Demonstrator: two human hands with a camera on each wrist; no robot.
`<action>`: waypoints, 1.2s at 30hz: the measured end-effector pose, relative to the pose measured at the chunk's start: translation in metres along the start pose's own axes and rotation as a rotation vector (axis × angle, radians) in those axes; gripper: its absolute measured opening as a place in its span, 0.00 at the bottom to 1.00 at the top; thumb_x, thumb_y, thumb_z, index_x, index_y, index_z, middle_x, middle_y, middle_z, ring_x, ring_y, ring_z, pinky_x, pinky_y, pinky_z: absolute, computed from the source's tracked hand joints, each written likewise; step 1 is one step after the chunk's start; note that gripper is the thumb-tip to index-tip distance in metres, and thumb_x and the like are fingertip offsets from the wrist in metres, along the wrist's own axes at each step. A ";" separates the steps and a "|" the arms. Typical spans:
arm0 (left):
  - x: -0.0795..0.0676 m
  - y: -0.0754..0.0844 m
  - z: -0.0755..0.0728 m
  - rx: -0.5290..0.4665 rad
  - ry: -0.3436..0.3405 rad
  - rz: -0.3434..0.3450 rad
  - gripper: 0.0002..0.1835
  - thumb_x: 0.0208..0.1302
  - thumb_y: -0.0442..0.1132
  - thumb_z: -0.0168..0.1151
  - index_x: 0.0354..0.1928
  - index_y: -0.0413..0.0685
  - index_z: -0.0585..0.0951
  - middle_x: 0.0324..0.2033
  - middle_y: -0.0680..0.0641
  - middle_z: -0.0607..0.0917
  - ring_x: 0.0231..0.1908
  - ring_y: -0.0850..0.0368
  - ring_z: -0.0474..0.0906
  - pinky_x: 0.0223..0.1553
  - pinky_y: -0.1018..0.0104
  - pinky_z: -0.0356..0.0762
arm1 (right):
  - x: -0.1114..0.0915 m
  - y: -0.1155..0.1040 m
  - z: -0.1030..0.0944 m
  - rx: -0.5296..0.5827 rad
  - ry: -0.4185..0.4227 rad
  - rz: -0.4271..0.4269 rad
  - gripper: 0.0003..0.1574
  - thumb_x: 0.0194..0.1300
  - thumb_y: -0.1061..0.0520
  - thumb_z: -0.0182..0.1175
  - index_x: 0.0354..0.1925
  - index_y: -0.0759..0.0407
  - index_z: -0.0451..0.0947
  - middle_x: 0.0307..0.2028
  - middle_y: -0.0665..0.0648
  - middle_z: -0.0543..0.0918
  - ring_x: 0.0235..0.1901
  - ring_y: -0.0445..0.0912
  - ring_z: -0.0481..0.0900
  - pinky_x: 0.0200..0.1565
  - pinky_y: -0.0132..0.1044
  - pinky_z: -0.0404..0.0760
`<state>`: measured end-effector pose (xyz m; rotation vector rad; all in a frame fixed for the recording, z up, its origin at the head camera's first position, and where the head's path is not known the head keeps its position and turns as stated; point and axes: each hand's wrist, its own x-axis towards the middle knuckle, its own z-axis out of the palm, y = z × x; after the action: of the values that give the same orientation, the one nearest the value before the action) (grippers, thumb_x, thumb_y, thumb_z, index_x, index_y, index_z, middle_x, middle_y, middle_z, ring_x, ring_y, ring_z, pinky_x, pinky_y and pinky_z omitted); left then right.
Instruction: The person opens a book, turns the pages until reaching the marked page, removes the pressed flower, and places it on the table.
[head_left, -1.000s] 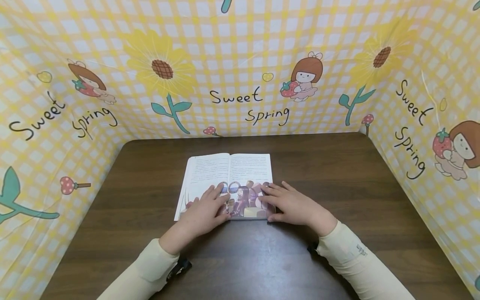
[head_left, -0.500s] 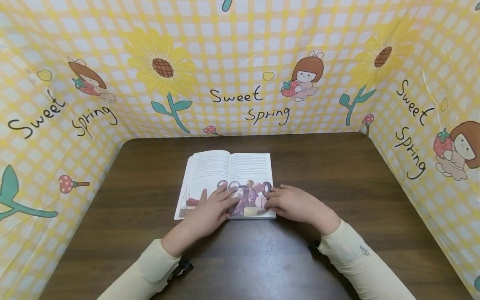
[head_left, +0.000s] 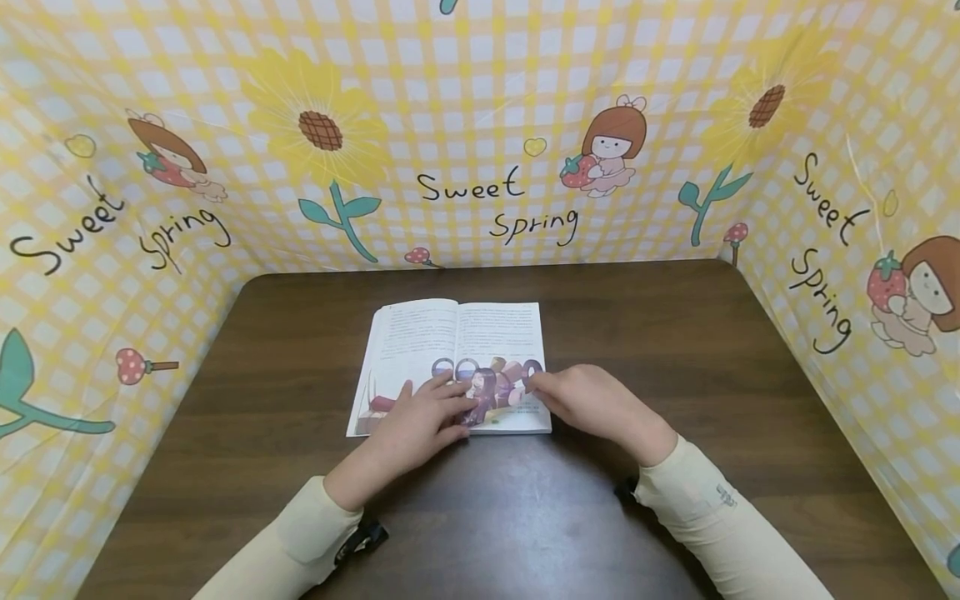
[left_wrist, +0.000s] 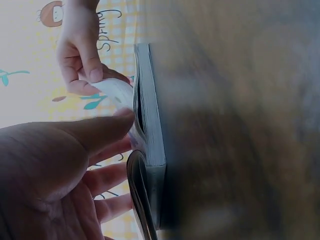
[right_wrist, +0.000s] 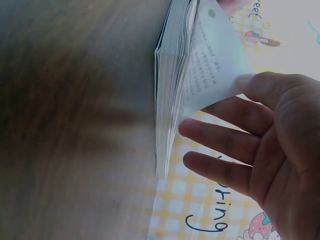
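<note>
An open book [head_left: 495, 329] with printed text and a coloured picture lies on the brown table. Spread over the lower left page and the centre fold, my left hand [head_left: 422, 421] rests with its fingers extended. At the right edge my right hand [head_left: 600, 408] pinches one page between thumb and index finger. That page [right_wrist: 215, 65] is lifted and curves away from the thick stack of pages in the right wrist view; print shows on its underside. In the left wrist view the raised page [left_wrist: 117, 92] bends up near my left thumb.
The brown table [head_left: 675, 333] surrounds the book on all sides. A yellow checked cloth [head_left: 465, 108] with flowers and cartoon figures stands as walls behind and on both sides. Each wrist wears a black strap, partly seen below the sleeves [head_left: 315, 521].
My right hand has gone from lying flat on the right page to pinching and raising that page's edge. The left hand has shifted slightly right, towards the fold.
</note>
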<state>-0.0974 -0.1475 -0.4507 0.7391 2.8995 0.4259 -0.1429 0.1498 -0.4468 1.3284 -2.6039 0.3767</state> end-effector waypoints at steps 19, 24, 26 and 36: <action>0.000 0.008 -0.003 -0.015 0.116 -0.068 0.17 0.63 0.42 0.65 0.53 0.53 0.79 0.40 0.55 0.83 0.45 0.57 0.78 0.53 0.38 0.76 | 0.004 -0.001 -0.007 0.043 0.116 0.059 0.36 0.71 0.53 0.64 0.74 0.49 0.68 0.70 0.57 0.75 0.65 0.50 0.78 0.62 0.49 0.78; -0.002 0.011 -0.003 -0.039 0.197 -0.081 0.25 0.65 0.40 0.62 0.62 0.43 0.70 0.40 0.50 0.82 0.38 0.56 0.78 0.46 0.51 0.80 | 0.003 -0.002 -0.006 0.014 0.100 0.070 0.48 0.70 0.51 0.66 0.80 0.51 0.57 0.79 0.61 0.59 0.71 0.56 0.71 0.69 0.55 0.70; -0.002 0.011 -0.004 -0.050 0.231 -0.089 0.30 0.67 0.41 0.60 0.68 0.39 0.65 0.52 0.44 0.83 0.41 0.54 0.79 0.45 0.55 0.81 | 0.003 -0.002 -0.005 0.010 0.086 0.071 0.50 0.69 0.50 0.66 0.81 0.51 0.54 0.80 0.63 0.56 0.73 0.57 0.68 0.71 0.57 0.67; -0.006 0.009 -0.006 0.089 0.524 -0.121 0.69 0.54 0.41 0.79 0.82 0.47 0.34 0.80 0.32 0.44 0.79 0.33 0.43 0.71 0.28 0.51 | 0.001 -0.001 -0.003 0.014 -0.023 0.078 0.57 0.67 0.42 0.69 0.82 0.52 0.50 0.81 0.65 0.49 0.80 0.55 0.51 0.75 0.62 0.55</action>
<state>-0.0894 -0.1445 -0.4421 0.5185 3.4473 0.5506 -0.1429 0.1489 -0.4438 1.2452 -2.6826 0.3950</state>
